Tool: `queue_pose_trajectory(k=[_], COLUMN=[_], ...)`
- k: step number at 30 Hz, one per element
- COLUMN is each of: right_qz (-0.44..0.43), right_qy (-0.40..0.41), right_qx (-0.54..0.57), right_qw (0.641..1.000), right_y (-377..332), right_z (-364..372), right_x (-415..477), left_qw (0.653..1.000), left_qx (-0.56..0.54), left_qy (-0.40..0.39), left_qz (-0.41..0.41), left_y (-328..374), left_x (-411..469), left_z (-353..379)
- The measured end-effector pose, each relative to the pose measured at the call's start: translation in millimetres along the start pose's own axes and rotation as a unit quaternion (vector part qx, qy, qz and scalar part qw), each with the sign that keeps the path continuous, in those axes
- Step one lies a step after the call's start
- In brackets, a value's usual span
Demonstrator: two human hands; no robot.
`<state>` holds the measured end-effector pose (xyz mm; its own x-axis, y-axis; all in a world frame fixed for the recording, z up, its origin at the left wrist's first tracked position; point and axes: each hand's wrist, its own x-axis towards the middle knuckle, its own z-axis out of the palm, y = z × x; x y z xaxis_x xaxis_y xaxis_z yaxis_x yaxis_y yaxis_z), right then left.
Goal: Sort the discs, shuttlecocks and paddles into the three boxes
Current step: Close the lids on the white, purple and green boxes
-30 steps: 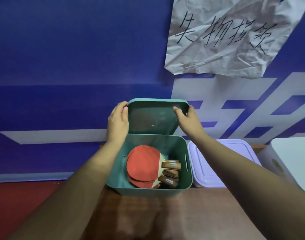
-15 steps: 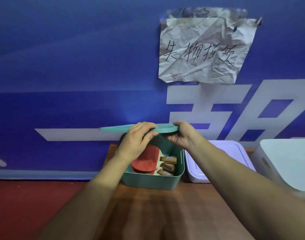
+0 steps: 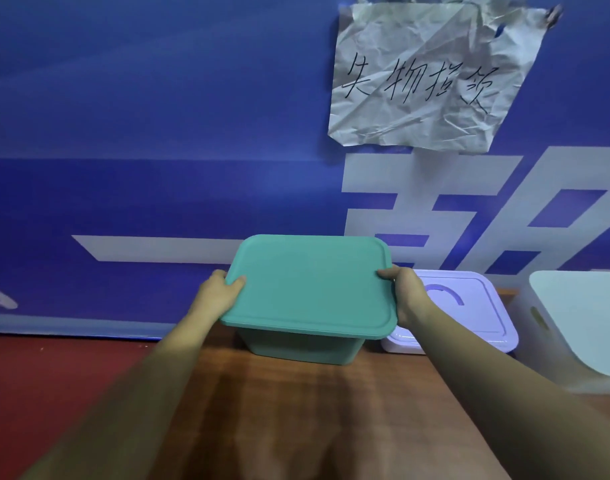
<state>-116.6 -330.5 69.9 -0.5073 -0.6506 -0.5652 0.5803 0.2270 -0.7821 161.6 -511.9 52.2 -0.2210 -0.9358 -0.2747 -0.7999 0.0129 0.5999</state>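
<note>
Teal plastic fills the middle of the view: a flat lid (image 3: 310,285) with rounded corners, pinched at both side edges. The left hand (image 3: 217,295) grips its left edge, thumb on top and the other fingers hidden underneath. The right hand (image 3: 402,295) clamps the right edge the same way, thumb lying over the rim. Both bare forearms reach in from the bottom corners.

The lid lies level over the teal box (image 3: 302,345), covering its whole opening; whether it is fully seated on the rim cannot be told. What the box holds is hidden.

Just beside the teal box on its right stands a lilac box (image 3: 470,317) with its lid on and a curved handle in the top. Further right, a white box (image 3: 573,327) with its lid on is cut off by the frame edge. All three stand on a brown wooden tabletop (image 3: 296,417), against a blue wall banner (image 3: 141,133) with large white graphics. A crumpled sheet of paper (image 3: 425,77) with handwritten characters is stuck on the banner above. Red floor (image 3: 54,368) shows left of the tabletop
</note>
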Motion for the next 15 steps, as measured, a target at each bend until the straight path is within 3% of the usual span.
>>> queue_pose_trajectory(k=[3,6,11,15], right_qz=[-0.086,-0.149,-0.158,-0.154], right_qy=[0.133,0.177,0.221,0.241], right_qx=[-0.22,-0.351,-0.454,-0.499], right_qw=[0.962,0.907,0.849,0.818], right_y=[17.0,34.1,60.9,68.6], right_z=[-0.6,-2.4,-1.6,1.7], right_x=[20.3,40.1,70.8,85.6], left_qw=[0.999,0.999,0.996,0.996], left_qx=[-0.022,-0.033,0.046,0.043], left_qy=[0.017,0.031,0.065,0.055], left_qz=[0.038,0.029,0.042,0.047], left_y=[-6.5,-13.6,-28.6,-31.2], left_x=[8.3,21.9,50.6,67.9], left_z=[14.5,31.1,57.6,61.4])
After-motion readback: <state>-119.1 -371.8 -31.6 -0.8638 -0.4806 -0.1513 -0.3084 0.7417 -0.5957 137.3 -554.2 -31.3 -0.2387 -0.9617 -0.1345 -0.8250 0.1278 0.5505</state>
